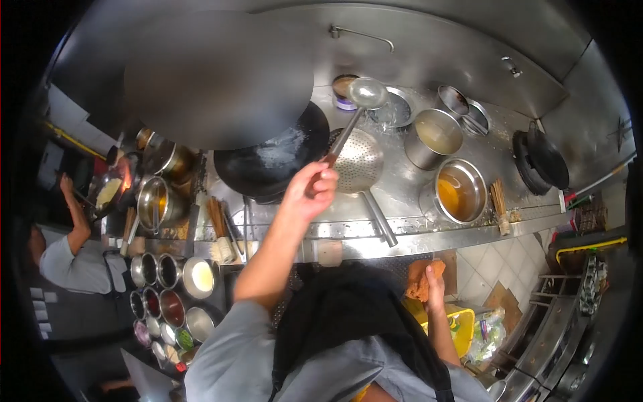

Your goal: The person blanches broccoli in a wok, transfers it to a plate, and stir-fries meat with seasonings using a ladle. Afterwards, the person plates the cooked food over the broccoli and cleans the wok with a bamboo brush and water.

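My left hand [311,191] is closed around the handle end of a long ladle [368,92], whose metal bowl is raised over the back of the stove counter. Below it, a round perforated strainer [360,161] lies beside a large black wok [248,174]. Part of the wok is hidden by a grey blur, and a whitish patch shows on its inner surface. Low at the right, in front of the counter edge, my right hand [436,285] grips an orange-brown cloth [418,285].
To the right stand a metal pot [423,154] and another pot [479,218] of amber liquid, near a bamboo brush [498,204]. Stacked black pans [546,161] are farther right. Several seasoning bowls [199,278] sit at lower left. Another person [74,261] works beside a flaming wok [107,194].
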Motion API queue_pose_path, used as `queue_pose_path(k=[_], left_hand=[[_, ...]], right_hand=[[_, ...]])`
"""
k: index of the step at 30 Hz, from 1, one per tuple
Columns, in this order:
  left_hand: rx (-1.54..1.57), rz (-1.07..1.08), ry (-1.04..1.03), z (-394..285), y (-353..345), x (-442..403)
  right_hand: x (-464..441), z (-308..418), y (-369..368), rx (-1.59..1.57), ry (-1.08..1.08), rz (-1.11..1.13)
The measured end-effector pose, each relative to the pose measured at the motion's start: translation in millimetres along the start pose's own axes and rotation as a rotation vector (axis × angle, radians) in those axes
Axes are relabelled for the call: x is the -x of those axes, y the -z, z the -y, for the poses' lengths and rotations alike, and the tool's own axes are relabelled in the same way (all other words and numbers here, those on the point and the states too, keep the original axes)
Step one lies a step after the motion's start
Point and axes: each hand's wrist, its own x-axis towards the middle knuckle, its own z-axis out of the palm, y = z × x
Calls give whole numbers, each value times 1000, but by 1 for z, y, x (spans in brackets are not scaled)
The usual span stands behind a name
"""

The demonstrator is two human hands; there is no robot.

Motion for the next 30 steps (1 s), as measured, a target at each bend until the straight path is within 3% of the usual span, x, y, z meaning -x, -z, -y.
queue_pose_path(k=[7,14,17,18,21,22,24,25,26,30], left_hand=[[-233,-186,-154,1,-11,143],[-577,-643,-254,15,14,185],[-1006,-728,-267,27,19,187],[-1012,-726,-261,32,22,184],[-1665,-939,-240,56,6,163],[-1681,-908,-216,65,3,155],[-2168,-760,-420,83,-2,136],[-2045,-820,-186,99,-37,119],[-2062,-556,-433,105,-14,106],[-1929,-10,-585,138,51,4]], right_hand=[[-17,-13,-7,42,-41,100],[-26,3,-8,91,-49,167],[-25,6,-1,102,-21,182],[-24,6,0,101,-11,181],[-21,3,5,150,7,165],[-22,-1,8,140,7,130],[-22,-8,16,240,77,206],[-17,-6,16,267,80,190],[-13,-4,14,297,84,183],[-7,-8,8,255,96,196]])
